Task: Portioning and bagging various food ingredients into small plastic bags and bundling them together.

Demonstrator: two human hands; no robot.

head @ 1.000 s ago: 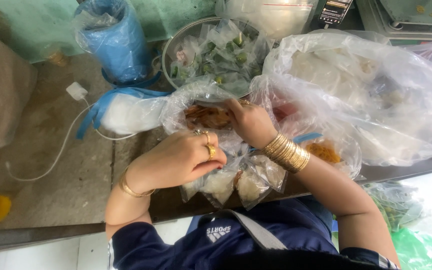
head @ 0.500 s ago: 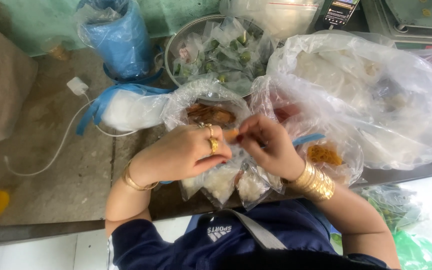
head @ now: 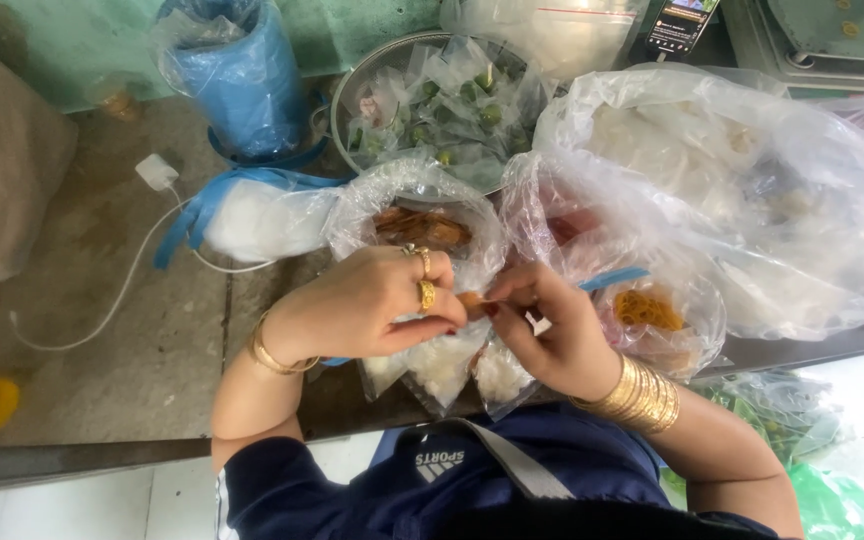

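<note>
While the left hand [head: 372, 305] and right hand [head: 552, 335] meet fingertip to fingertip, both pinch a small orange-brown piece [head: 471, 300] between them, just above small clear packets [head: 442, 365] at the counter's near edge. Behind them sits an open bag of brown food [head: 422, 225], with a metal bowl of packets [head: 432, 105] beyond.

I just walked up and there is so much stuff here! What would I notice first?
First, the two hands meeting in the middle: the left hand with gold rings and the right hand with a stack of gold bangles pinch a small orange-brown bit between their fingertips, over small clear bags of white food. Behind them, a metal bowl holds little bags with green pieces, and a big crinkly clear bag fills the right side.
</note>
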